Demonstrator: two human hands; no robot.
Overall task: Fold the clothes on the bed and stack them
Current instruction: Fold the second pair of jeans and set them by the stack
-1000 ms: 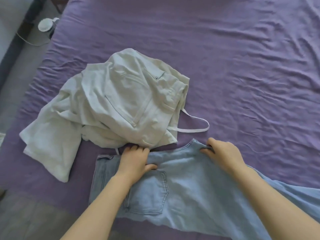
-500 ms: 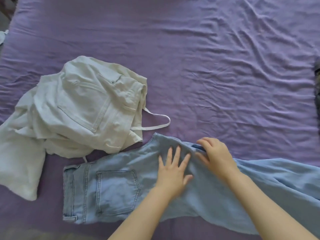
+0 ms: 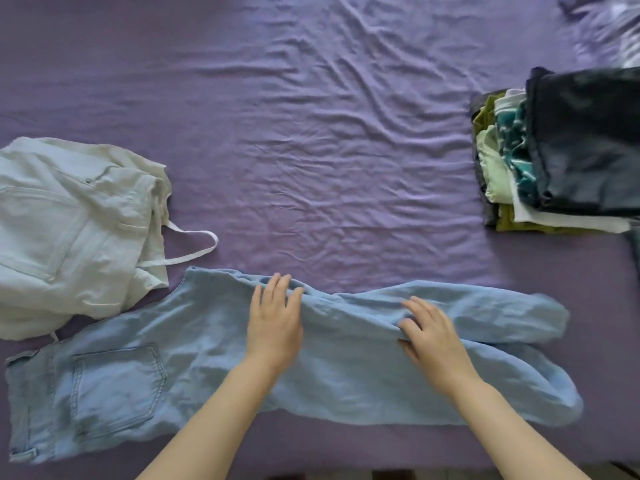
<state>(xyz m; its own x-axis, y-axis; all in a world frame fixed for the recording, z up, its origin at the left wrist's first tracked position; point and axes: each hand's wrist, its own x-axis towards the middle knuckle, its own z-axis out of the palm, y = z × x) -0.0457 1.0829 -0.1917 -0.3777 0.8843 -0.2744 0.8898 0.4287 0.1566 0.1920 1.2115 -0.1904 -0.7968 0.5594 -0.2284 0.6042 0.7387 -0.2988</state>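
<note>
Light blue jeans (image 3: 145, 368) lie lengthwise along the near edge of the bed, waistband at the left, legs running right and bunched at the far end. My left hand (image 3: 275, 322) presses flat on the jeans near the crotch, fingers straight. My right hand (image 3: 429, 332) rests flat on the upper leg, fingers spread over a fold. A crumpled pale cream garment (image 3: 72, 230) with a white strap lies at the left, touching the jeans' top edge. A stack of folded clothes (image 3: 568, 150), dark navy on top, sits at the right.
The purple bed sheet (image 3: 329, 150) is wrinkled across the middle and back. A patterned fabric (image 3: 616, 26) shows at the top right corner. The bed's near edge runs along the bottom of the view.
Both hands have slid rightward along the jeans, from the waistband area to the legs. The view has swung right, bringing the folded stack into sight.
</note>
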